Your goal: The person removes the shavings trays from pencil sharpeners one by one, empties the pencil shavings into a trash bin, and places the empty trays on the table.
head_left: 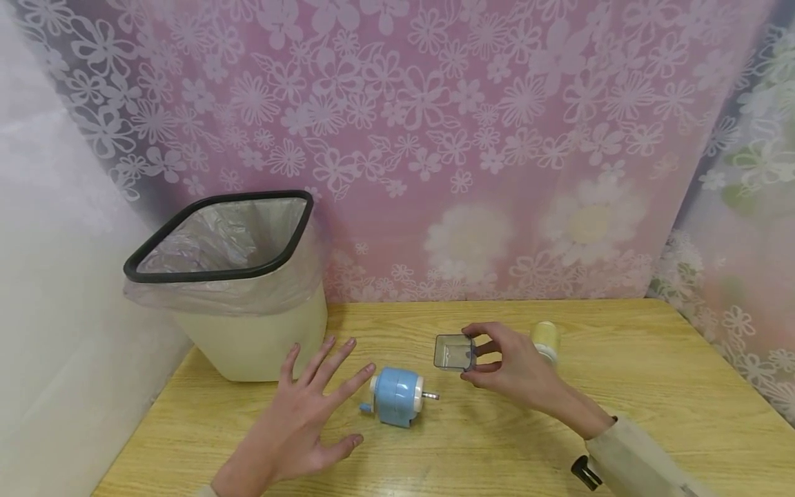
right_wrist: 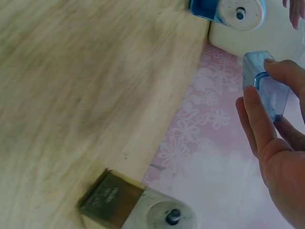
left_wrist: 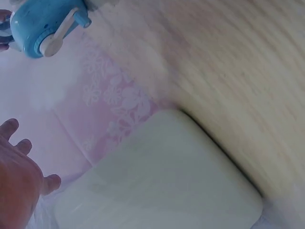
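A blue pencil sharpener (head_left: 396, 395) with a crank handle (left_wrist: 61, 31) lies on the table between the hands, its short metal shaft pointing right. Just left of it, my left hand (head_left: 299, 421) is held with fingers spread and nothing in its grasp. My right hand (head_left: 522, 369) pinches a clear plastic shavings drawer (head_left: 452, 353) between thumb and fingers, to the right of the sharpener. In the right wrist view the see-through drawer (right_wrist: 274, 95) shows at the fingertips, and the blue sharpener (right_wrist: 240, 13) appears at the top edge.
Behind the right hand is a second, yellow sharpener (head_left: 546, 338), with a dark drawer (right_wrist: 112, 198) in the right wrist view. A lined bin (head_left: 254, 345) with a black rim stands at the back left. A floral curtain (head_left: 397, 172) hangs along the table's (head_left: 652, 366) far edge.
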Demonstrator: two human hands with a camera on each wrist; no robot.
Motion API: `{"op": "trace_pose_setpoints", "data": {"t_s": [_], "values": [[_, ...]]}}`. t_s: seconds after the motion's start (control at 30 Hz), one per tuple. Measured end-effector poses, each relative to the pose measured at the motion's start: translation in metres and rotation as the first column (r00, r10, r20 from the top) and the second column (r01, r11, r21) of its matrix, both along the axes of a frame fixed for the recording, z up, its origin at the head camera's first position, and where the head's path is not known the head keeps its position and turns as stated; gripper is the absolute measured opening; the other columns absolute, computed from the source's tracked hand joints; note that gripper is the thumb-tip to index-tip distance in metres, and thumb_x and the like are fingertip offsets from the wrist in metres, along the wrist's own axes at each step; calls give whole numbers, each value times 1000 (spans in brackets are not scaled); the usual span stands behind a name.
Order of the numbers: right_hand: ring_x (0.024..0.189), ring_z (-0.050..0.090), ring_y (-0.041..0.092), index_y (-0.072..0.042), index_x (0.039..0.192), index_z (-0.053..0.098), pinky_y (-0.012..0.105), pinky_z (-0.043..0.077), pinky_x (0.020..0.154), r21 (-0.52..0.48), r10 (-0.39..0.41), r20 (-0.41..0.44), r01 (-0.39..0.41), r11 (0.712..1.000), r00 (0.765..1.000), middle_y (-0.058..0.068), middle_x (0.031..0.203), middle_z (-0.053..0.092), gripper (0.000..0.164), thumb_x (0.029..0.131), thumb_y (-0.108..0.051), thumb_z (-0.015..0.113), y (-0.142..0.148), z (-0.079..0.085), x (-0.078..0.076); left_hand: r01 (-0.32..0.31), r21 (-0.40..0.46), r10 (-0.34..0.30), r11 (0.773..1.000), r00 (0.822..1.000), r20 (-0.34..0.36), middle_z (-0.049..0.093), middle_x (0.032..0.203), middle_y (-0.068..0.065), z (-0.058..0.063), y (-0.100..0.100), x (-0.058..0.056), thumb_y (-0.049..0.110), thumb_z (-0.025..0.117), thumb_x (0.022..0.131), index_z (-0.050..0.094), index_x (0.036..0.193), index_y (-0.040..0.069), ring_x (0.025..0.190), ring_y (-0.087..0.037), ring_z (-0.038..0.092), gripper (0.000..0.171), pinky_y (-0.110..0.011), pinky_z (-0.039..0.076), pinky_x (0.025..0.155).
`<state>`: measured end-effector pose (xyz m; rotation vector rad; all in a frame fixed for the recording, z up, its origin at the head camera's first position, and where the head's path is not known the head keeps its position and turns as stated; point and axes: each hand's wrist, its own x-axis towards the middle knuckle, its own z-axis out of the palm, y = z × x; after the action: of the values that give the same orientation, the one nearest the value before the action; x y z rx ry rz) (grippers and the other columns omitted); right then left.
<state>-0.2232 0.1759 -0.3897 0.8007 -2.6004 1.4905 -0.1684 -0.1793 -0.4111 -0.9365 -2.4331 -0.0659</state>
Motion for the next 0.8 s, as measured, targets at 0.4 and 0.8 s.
{"op": "trace_pose_setpoints", "data": {"t_s": [0.4,0.8], "values": [[99,74,30,4,132,57,21,61,72,138,23,37,-28,990,999,23,127,64,61,79,-6,86,22,-12,11,45,-25,-42,999,996,80,19,173,-3,-15,16,3,65,75,78,31,161,36,156,-35,28,99,-76,29,107],[98,72,27,3,133,57,20,60,73,176,39,133,-62,982,990,23,130,61,62,81,-16,86,33,-21,27,77,-55,-72,996,994,81,17,173,-4,-24,25,5,71,71,80,29,162,35,155,-37,30,99,-77,29,107]]}}
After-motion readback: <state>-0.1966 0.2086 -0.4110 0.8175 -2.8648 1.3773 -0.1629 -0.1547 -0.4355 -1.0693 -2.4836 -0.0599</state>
